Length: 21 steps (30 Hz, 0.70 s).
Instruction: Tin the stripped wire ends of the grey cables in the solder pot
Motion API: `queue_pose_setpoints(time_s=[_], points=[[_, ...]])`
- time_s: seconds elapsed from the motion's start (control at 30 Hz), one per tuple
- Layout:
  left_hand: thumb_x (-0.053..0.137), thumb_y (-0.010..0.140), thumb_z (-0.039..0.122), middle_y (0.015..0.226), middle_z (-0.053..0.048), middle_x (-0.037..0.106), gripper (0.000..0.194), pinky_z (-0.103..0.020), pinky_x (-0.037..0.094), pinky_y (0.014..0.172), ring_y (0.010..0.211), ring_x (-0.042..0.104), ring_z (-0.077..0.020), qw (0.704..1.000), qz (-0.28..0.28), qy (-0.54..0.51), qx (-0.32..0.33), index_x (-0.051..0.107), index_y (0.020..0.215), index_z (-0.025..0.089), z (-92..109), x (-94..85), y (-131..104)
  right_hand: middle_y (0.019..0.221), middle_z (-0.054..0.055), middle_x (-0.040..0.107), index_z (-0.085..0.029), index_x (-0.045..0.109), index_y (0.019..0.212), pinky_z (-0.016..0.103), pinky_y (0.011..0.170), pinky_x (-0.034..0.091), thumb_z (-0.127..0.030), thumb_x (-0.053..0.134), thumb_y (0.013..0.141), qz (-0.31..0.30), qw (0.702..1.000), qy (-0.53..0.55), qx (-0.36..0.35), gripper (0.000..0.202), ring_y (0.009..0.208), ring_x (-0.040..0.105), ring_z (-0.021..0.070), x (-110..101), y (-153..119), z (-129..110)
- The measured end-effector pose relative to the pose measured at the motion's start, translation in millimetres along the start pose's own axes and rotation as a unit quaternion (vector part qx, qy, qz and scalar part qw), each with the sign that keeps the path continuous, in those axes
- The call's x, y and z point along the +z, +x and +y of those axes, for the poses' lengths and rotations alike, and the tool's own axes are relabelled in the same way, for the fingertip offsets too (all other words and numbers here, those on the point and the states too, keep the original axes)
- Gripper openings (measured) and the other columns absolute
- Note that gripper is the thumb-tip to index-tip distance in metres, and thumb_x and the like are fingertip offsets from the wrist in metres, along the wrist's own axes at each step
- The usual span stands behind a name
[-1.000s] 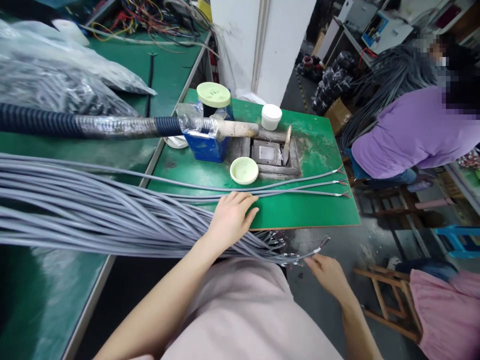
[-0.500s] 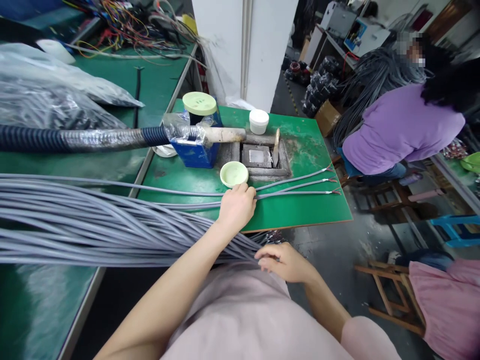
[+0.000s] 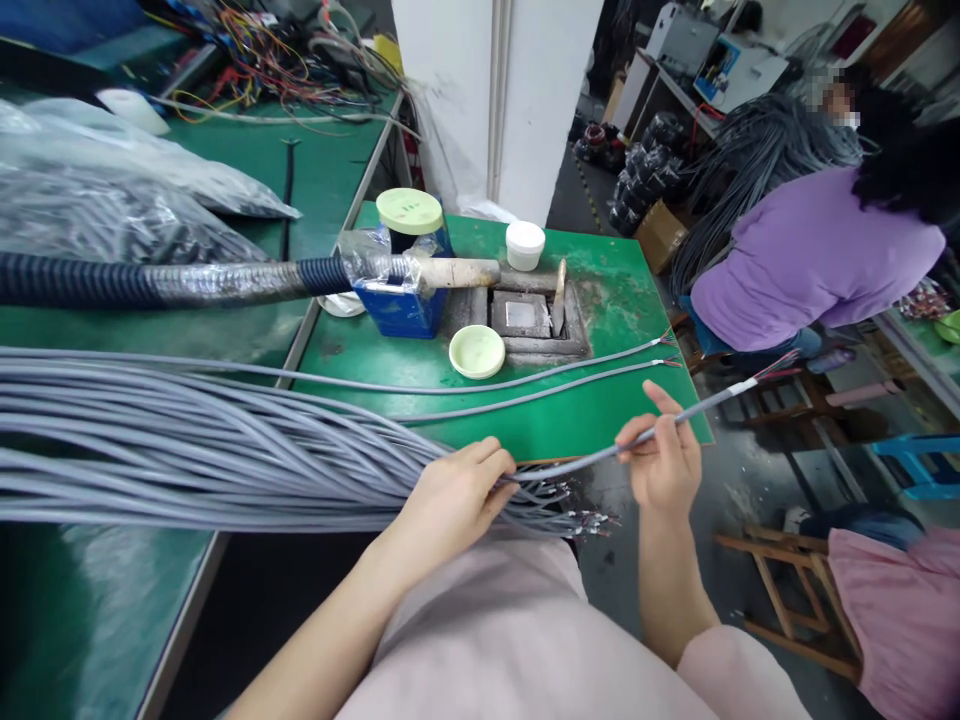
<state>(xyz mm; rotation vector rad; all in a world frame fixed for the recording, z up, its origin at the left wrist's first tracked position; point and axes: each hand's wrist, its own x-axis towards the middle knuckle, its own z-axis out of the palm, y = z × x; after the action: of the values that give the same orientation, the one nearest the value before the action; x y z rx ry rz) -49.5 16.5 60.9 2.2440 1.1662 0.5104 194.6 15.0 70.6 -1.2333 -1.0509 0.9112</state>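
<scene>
A grey cable (image 3: 577,465) runs from my left hand to my right hand, its stripped end with thin bare wires pointing up and right. My right hand (image 3: 664,460) pinches it near that end, index finger raised. At the edge of the thick cable bundle (image 3: 285,450), my left hand (image 3: 461,495) is closed around the same cable. Two more cables lie across the green board, the upper cable (image 3: 525,383) and the lower cable (image 3: 540,395). Below my left hand, several stripped cable ends (image 3: 589,522) stick out of the bundle.
A solder pot (image 3: 525,315) is set in the board, with a scraper (image 3: 559,295) on it. Around it are a pale green dish (image 3: 478,352), a white jar (image 3: 524,245), a blue box (image 3: 401,308) and a ribbed hose (image 3: 90,280). A person in purple (image 3: 817,240) sits at right.
My left hand has moved down from the cables on the board to the bundle. My right hand has risen to the right and now holds one cable's end up.
</scene>
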Motion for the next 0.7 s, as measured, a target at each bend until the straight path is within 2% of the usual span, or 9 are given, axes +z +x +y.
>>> queue_pose_setpoints(time_s=[0.07,0.13,0.2,0.27,0.37,0.47,0.53,0.6,0.7], points=[[0.054,0.089,0.032,0.088,-0.003,0.062,0.017,-0.025,0.045,0.068,0.075,0.059,-0.015,0.994,-0.027,-0.109,-0.007,0.065,0.097,0.022,-2.5,-0.2,-4.4,0.051,-0.004,0.055,-0.018,0.056,0.122,0.023,0.043,0.039,-0.038,0.042,0.096,-0.085,0.994,-0.072,0.002,0.036,0.042,0.046,0.0109,4.5,-8.7,-6.7],[0.057,0.087,0.037,0.089,-0.003,0.063,0.026,-0.024,0.046,0.066,0.071,0.058,-0.0136,0.969,-0.018,-0.245,-0.026,0.066,0.106,0.022,-3.2,1.5,-3.5,0.048,-0.005,0.053,-0.017,0.059,0.118,0.022,0.045,0.039,-0.036,0.044,0.095,-0.228,0.963,-0.143,0.029,0.033,0.042,0.047,0.0103,13.0,-18.6,-8.0],[0.059,0.086,0.04,0.085,-0.004,0.065,0.033,-0.024,0.045,0.063,0.069,0.057,-0.0132,0.923,0.025,-0.38,-0.06,0.066,0.11,0.019,-2.7,5.5,0.6,0.049,-0.005,0.053,-0.018,0.06,0.117,0.022,0.048,0.041,-0.032,0.043,0.096,-0.349,0.915,-0.197,0.044,0.031,0.044,0.05,0.0098,22.4,-27.0,-5.4],[0.062,0.084,0.04,0.079,-0.004,0.066,0.032,-0.024,0.045,0.062,0.066,0.056,-0.0128,0.87,0.072,-0.478,-0.1,0.069,0.103,0.016,-2.9,10.9,5.7,0.051,-0.005,0.054,-0.018,0.061,0.116,0.021,0.05,0.041,-0.029,0.041,0.096,-0.412,0.88,-0.231,0.041,0.03,0.045,0.052,0.0099,29.8,-33.1,-0.7],[0.066,0.079,0.04,0.071,-0.003,0.066,0.028,-0.023,0.044,0.06,0.061,0.053,-0.0107,0.817,0.108,-0.548,-0.146,0.073,0.088,0.014,-5.3,19.7,11.2,0.051,-0.005,0.056,-0.017,0.061,0.113,0.021,0.052,0.042,-0.027,0.04,0.096,-0.441,0.858,-0.259,0.05,0.029,0.047,0.055,0.0107,34.1,-38.6,6.7],[0.07,0.076,0.041,0.066,-0.001,0.062,0.028,-0.021,0.043,0.058,0.058,0.049,-0.0088,0.792,0.105,-0.579,-0.16,0.07,0.075,0.013,-6.4,28.8,14.2,0.055,-0.003,0.062,-0.016,0.062,0.11,0.022,0.057,0.044,-0.027,0.041,0.096,-0.46,0.842,-0.275,0.067,0.027,0.052,0.059,0.0117,32.9,-41.1,12.4],[0.073,0.073,0.041,0.063,0.0,0.059,0.031,-0.021,0.041,0.056,0.057,0.047,-0.0081,0.779,0.094,-0.599,-0.158,0.065,0.067,0.012,-4.7,34.9,16.0,0.062,0.0,0.068,-0.017,0.066,0.102,0.024,0.064,0.046,-0.027,0.046,0.093,-0.468,0.837,-0.279,0.052,0.024,0.06,0.063,0.0136,31.8,-40.9,15.1],[0.074,0.071,0.043,0.058,0.002,0.055,0.034,-0.02,0.038,0.052,0.053,0.045,-0.0072,0.762,0.068,-0.625,-0.152,0.061,0.064,0.012,-1.8,40.7,17.6,0.068,0.002,0.07,-0.017,0.069,0.086,0.025,0.067,0.046,-0.029,0.05,0.091,-0.45,0.85,-0.273,0.025,0.023,0.067,0.065,0.0152,31.1,-39.7,17.7],[0.073,0.072,0.046,0.052,0.004,0.049,0.036,-0.02,0.033,0.049,0.049,0.04,-0.0063,0.746,0.03,-0.65,-0.142,0.06,0.065,0.012,1.4,46.3,19.0,0.063,0.002,0.068,-0.016,0.066,0.07,0.023,0.06,0.045,-0.034,0.044,0.094,-0.412,0.882,-0.228,0.033,0.037,0.059,0.061,0.0129,30.5,-37.3,22.5]])
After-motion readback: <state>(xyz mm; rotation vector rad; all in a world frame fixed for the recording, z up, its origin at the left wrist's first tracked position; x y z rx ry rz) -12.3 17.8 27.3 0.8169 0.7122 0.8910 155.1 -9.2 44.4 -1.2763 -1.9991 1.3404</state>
